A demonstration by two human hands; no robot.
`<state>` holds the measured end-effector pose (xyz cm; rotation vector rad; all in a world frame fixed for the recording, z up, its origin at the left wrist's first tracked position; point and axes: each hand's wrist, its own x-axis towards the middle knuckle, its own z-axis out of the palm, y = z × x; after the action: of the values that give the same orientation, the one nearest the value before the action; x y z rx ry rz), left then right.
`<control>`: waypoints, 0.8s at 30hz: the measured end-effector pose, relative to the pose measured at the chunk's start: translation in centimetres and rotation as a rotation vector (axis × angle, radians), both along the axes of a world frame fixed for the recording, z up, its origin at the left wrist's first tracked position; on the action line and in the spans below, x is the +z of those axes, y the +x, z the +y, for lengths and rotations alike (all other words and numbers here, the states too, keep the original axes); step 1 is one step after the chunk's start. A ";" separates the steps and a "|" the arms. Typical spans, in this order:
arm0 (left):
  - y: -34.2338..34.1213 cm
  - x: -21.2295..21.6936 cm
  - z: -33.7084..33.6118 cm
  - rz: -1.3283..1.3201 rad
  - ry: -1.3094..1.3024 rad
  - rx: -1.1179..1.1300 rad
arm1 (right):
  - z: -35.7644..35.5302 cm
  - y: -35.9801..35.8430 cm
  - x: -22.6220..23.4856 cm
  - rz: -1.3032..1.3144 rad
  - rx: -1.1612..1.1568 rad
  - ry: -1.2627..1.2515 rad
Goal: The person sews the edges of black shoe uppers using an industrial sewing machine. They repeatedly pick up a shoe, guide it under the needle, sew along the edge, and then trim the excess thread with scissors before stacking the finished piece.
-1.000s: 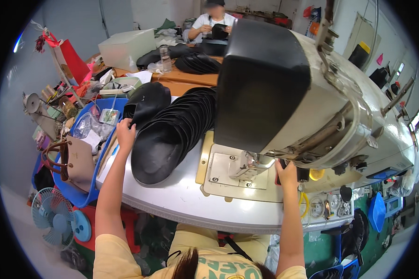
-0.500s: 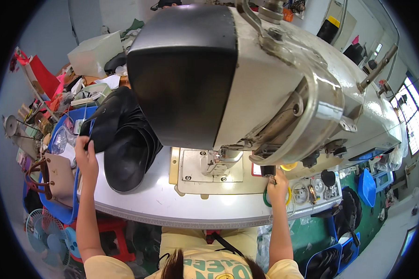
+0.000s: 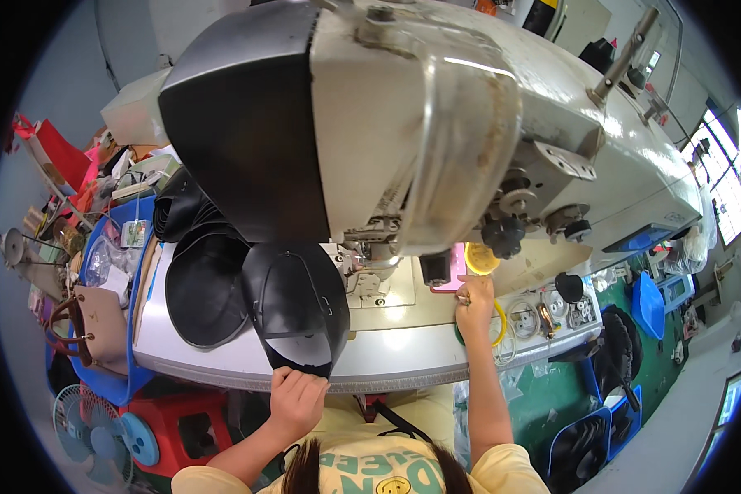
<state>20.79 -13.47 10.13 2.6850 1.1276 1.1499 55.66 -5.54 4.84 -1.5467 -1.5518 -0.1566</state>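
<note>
My left hand grips the near end of a black leather piece at the table's front edge. The piece is curved, with a slot and small pale marks, and lies just left of the sewing machine's needle area. Beside it on the left rests a stack of similar black leather pieces. My right hand is closed on the tabletop, right of the machine's base plate and just below a round yellow dish. Whatever its fingers hold, if anything, is hidden.
The machine's head overhangs the work area. On the right stand a tray of bobbins and thread rings; blue bins sit on the floor. To the left are a handbag in a blue bin, a red stool and a fan.
My left hand has brought one black leather piece from the stack rightward and nearer, beside the needle area. My right hand stays near the yellow dish. The view has shifted.
</note>
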 end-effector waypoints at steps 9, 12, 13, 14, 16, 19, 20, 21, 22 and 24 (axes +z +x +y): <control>0.6 0.0 -1.1 0.020 0.040 0.008 | 0.0 -0.5 0.0 -0.056 0.043 -0.028; 0.6 -0.7 -1.5 0.011 -0.038 -0.005 | -0.1 -0.5 0.0 -0.105 0.052 -0.053; 0.7 -0.9 -1.6 0.007 -0.073 -0.018 | -0.1 -0.5 -0.1 -0.117 0.051 -0.058; 0.5 -0.8 -1.5 -0.032 -0.102 -0.030 | 0.0 -0.4 -0.1 -0.130 0.048 -0.057; -0.1 -0.4 -1.1 -0.112 -0.162 -0.055 | 0.0 -0.4 -0.2 -0.156 0.041 -0.055; -2.6 0.5 1.1 -0.267 -0.025 0.088 | -0.1 -0.5 -0.2 -0.156 0.037 -0.065; -3.5 0.9 1.9 -0.327 -0.027 0.174 | -0.1 -0.5 -0.1 -0.161 0.033 -0.061; -4.5 0.9 3.0 -0.425 -0.061 0.259 | -0.1 -0.6 -0.1 -0.165 0.032 -0.057; -5.3 0.9 4.3 -0.485 -0.083 0.347 | -0.1 -0.7 -0.1 -0.169 0.030 -0.053; -7.4 0.0 7.7 -0.537 -0.116 0.485 | 0.1 -0.7 -0.2 -0.187 0.044 -0.048</control>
<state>13.35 -5.76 10.17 1.8709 1.6915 1.6603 54.91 -5.44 4.66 -1.5710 -1.7453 -0.2467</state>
